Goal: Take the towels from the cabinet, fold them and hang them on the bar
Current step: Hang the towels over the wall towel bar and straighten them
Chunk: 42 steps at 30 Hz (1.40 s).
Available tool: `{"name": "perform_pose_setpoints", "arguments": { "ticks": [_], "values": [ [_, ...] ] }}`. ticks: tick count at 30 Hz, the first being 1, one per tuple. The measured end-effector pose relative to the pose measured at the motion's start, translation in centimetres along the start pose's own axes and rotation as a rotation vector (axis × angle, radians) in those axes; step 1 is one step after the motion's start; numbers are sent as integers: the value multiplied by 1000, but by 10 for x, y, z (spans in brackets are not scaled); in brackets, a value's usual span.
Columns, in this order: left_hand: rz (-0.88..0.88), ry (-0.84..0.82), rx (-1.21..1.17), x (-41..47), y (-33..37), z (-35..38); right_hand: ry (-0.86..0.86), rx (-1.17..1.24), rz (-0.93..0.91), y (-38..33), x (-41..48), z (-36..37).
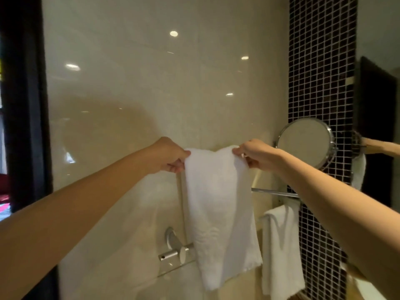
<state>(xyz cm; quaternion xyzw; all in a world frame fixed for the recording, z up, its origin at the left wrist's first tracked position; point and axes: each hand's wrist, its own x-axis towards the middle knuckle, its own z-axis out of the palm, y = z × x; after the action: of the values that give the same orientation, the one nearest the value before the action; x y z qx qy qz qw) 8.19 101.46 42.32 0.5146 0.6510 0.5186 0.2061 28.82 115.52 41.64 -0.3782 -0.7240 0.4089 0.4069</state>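
While both arms reach forward, left hand (167, 155) and right hand (257, 154) pinch, seemingly thumb-over, the white towel (218, 213) by its corners.

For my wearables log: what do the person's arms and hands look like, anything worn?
The left forearm and right forearm are bare, no sleeves in view. The left grip and right grip are ungloved hands. No watch or band shows at either wrist. Rings: too blurred to tell.

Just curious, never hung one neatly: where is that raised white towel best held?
Grip the raised towel at its two top corners, one from each side, as the left hand and right hand pinch it: it hangs flat and straight.
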Motion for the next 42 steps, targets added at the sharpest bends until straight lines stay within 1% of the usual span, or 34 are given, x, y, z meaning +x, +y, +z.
{"name": "perform_pose_setpoints", "arguments": {
  "ticks": [6, 9, 12, 16, 21, 26, 32, 34, 38, 40, 42],
  "values": [
    [-49, -12, -50, -10, -42, 15, -105, -49, 147, 42, -9, 20],
    [-59, -4, -62, -13, -64, 25, -118, -90, 180, 58, -14, 28],
    [-90, -9, -47, -15, -82, 36, -169, -106, 202, 69, -18, 34],
    [-123, -15, -47, -20, -99, 46, -148, -112, 236, 82, -22, 38],
    [-123, 9, 34, -26, -118, 59, -193, -160, 270, 99, -22, 42],
    [-160, 4, 117, -29, -130, 69, -206, -169, 271, 118, -22, 46],
    [-140, 15, 401, -30, -140, 74, -215, -222, 243, 139, -24, 53],
    [-146, 21, 453, -31, -143, 76, -205, -241, 237, 144, -24, 56],
    [-173, -26, 548, -32, -147, 80, -176, -315, 213, 154, -21, 59],
    [-172, -33, 650, -34, -148, 84, -164, -337, 191, 159, -20, 59],
    [-148, -7, 765, -36, -151, 89, -147, -359, 165, 164, -19, 60]
  ]
}}
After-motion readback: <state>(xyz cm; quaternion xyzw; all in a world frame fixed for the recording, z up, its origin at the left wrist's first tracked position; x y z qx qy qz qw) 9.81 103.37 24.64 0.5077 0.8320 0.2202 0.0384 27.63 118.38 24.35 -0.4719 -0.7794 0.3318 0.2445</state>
